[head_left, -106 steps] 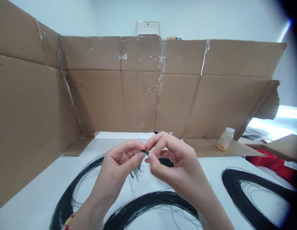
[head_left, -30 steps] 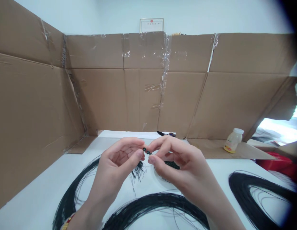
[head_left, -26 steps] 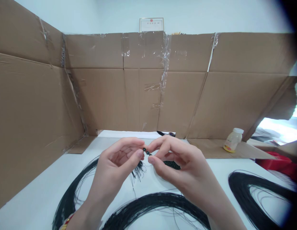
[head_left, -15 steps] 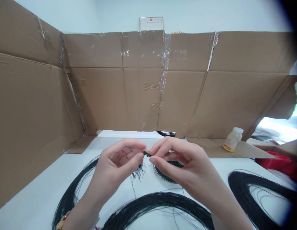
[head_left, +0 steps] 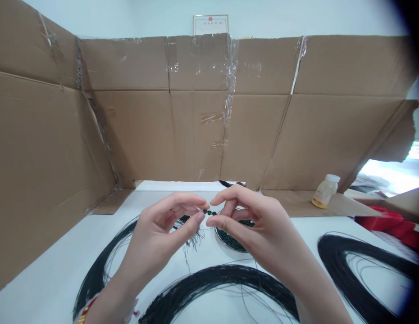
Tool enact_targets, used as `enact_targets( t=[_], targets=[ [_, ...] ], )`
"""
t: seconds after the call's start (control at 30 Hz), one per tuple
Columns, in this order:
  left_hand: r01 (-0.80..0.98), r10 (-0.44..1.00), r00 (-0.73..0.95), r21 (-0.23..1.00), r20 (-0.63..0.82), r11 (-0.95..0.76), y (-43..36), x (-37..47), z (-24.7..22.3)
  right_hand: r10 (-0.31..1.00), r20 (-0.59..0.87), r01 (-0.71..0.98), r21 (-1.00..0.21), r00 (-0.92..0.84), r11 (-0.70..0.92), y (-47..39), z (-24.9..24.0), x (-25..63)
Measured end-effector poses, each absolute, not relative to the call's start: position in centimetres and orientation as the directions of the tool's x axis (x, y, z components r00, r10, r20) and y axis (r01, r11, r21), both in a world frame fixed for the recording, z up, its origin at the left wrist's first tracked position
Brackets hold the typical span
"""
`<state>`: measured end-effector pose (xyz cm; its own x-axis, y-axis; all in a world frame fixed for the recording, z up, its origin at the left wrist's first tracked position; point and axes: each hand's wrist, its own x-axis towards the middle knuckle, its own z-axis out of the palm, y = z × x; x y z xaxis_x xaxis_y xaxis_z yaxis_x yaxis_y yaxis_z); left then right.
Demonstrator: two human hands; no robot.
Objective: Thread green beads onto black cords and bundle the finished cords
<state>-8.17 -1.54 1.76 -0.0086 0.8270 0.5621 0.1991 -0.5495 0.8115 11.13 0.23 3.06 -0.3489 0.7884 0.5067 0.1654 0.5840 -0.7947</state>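
Note:
A short row of small dark green beads (head_left: 210, 212) hangs in the air between my two hands. The thumb and forefinger of my left hand (head_left: 170, 225) pinch its left end. My right hand (head_left: 255, 222) is around the other end, its thumb and forefinger parted above and below the beads. Any thread through them is too thin to make out. Behind my right fingers, partly hidden, sits a round dish (head_left: 231, 243) of dark green beads. Thin dark strand ends (head_left: 196, 238) fan out beside my left thumb.
Coils of black strand lie on the white table: one in front (head_left: 223, 276), one at left (head_left: 94, 270), one at right (head_left: 344, 265). Cardboard walls (head_left: 196, 135) enclose the back and left. A white-capped bottle (head_left: 325, 192) stands back right, near red material (head_left: 388, 225).
My right thumb and forefinger have moved apart, letting go of the beads' right end, and more of the row shows. My left hand still pinches it. The view has shifted slightly.

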Motion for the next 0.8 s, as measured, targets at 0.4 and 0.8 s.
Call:
enact_targets(
  t=[0.4,0.8],
  targets=[
    [0.315,0.807,0.088,0.752,0.584,-0.579,-1.1,-8.9,1.9,0.723,0.58,0.244,-0.691,-0.375,0.68,0.6,2.8,11.1],
    [0.44,0.635,0.152,0.524,0.757,-0.73,-1.3,-9.1,1.6,0.834,0.303,0.08,-0.922,-0.462,0.379,0.8,3.8,11.4]
  ],
)
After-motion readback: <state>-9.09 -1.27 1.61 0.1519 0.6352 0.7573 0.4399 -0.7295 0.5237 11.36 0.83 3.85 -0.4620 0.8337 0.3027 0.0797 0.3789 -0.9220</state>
